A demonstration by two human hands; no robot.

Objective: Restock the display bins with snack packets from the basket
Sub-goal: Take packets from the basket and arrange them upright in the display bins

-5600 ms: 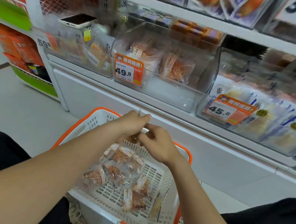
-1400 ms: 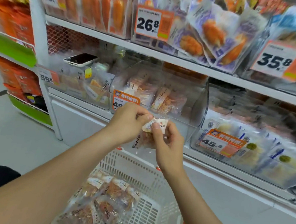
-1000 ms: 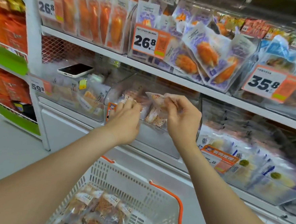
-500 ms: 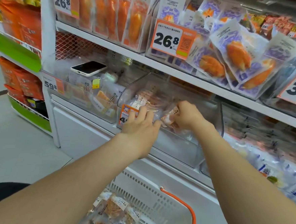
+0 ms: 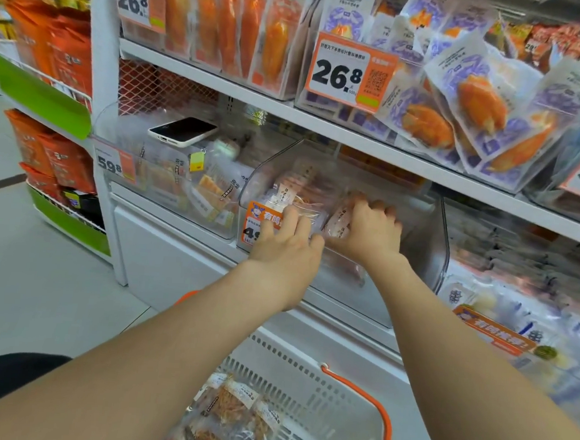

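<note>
Now right hand (image 5: 367,230) sits deeper in the centre-frame display bin (image 5: 351,299) than before, on one snack packet (image 5: 338,219); grip cannot be told. The left hand (image 5: 286,247), fingers (image 5: 290,218) spread flat, stays on bin front; one basket (image 5: 288,367) at lower centre.

Bright, even overhead store light is seen, and shadows are soft. Glare is carried on the clear bin (image 5: 430,236) walls. The packets (image 5: 523,305) at right are motion-blurred. Edges are bent by wide-angle distortion.

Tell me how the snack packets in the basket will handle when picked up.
The snack packets look like clear, glossy film pouches, so probably floppy and slippery. They slump in a loose heap in the basket, so likely light, sliding rather than rolling.
</note>
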